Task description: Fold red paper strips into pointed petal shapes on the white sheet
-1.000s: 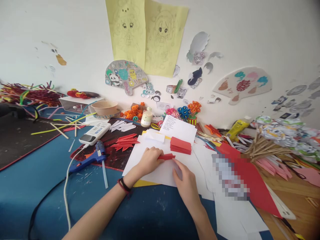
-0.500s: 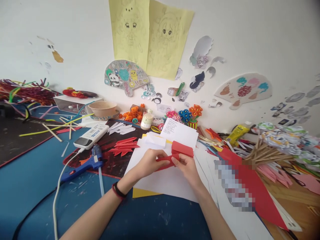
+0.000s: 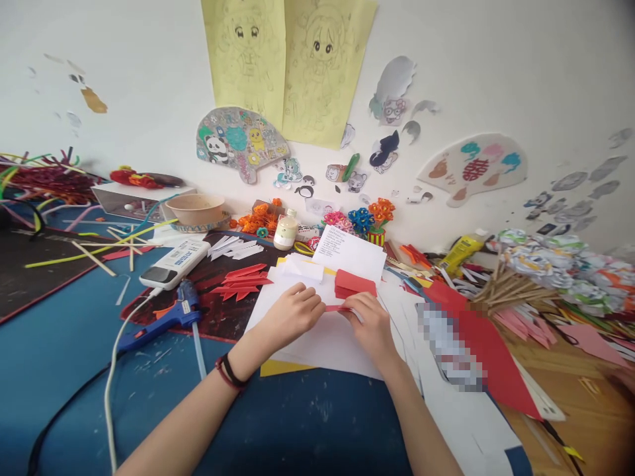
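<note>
Between my two hands, above the white paper sheets (image 3: 292,340), a small piece of red paper (image 3: 332,308) shows as a narrow band. My left hand (image 3: 296,313) is closed at the paper's left end, knuckles up, its fingertips mostly hidden. At the other end my right hand (image 3: 368,322) pinches the paper between thumb and fingers. Just behind the right hand lies a stack of red paper rectangles (image 3: 353,283). Folded red paper pieces (image 3: 241,283) lie in a pile to the left, and folded white pieces (image 3: 300,270) are behind my left hand.
A blue glue gun (image 3: 173,316) and a white power bank (image 3: 176,264) with its cable are on the left. A bottle (image 3: 286,230) and paper flowers (image 3: 364,221) stand near the wall. Red card (image 3: 496,357) and a bundle of wrapped sticks (image 3: 516,284) are on the right.
My left hand has turned over so its knuckles face up, and the red paper now shows as a thinner band. The view has shifted slightly.
</note>
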A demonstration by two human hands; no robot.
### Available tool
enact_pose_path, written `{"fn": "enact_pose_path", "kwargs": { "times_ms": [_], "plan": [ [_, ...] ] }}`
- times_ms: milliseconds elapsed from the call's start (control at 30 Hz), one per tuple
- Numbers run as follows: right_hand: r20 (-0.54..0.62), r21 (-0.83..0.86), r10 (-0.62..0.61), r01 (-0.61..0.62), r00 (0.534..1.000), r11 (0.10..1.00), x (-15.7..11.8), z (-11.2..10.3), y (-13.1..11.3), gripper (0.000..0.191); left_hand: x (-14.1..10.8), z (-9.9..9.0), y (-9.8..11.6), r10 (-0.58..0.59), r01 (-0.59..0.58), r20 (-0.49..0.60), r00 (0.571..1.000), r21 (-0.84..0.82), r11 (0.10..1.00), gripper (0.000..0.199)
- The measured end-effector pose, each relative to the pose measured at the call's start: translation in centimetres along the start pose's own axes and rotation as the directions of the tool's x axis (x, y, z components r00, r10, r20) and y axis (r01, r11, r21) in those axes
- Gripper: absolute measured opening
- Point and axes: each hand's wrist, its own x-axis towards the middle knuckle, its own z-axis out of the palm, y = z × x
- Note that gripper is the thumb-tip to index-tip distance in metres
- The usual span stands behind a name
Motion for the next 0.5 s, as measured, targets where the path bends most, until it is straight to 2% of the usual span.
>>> {"fn": "enact_pose_path", "kwargs": {
  "times_ms": [100,200,267,367,500],
  "plan": [
    [0.097,-0.137,-0.090,0.103,0.991,0.985,-1.3,-0.2,-0.6,0.019,-0.4,0.2,0.9,0.058,-0.059,0.051,0.997,0.023,0.998,0.024],
    [0.197,-0.206,-0.085,0.126,0.977,0.971,-2.7,0.0,-1.5,0.023,-0.9,0.4,2.0,0.029,-0.025,0.116,0.993,-0.034,0.999,0.023],
    [0.246,-0.193,-0.054,0.103,0.968,0.976,-3.1,0.2,-1.9,0.023,-1.4,0.5,2.5,-0.024,0.037,0.141,0.990,-0.089,0.995,0.022],
    [0.251,-0.116,0.035,-0.005,0.967,0.993,-3.0,0.5,-2.3,0.020,-1.8,0.4,2.9,-0.164,0.194,0.161,0.973,-0.194,0.962,0.021],
    [0.249,-0.047,0.143,-0.135,0.958,0.990,-2.4,1.1,-2.1,0.018,-2.1,0.4,3.2,-0.349,0.395,0.201,0.915,-0.275,0.877,0.024]
  ]
}}
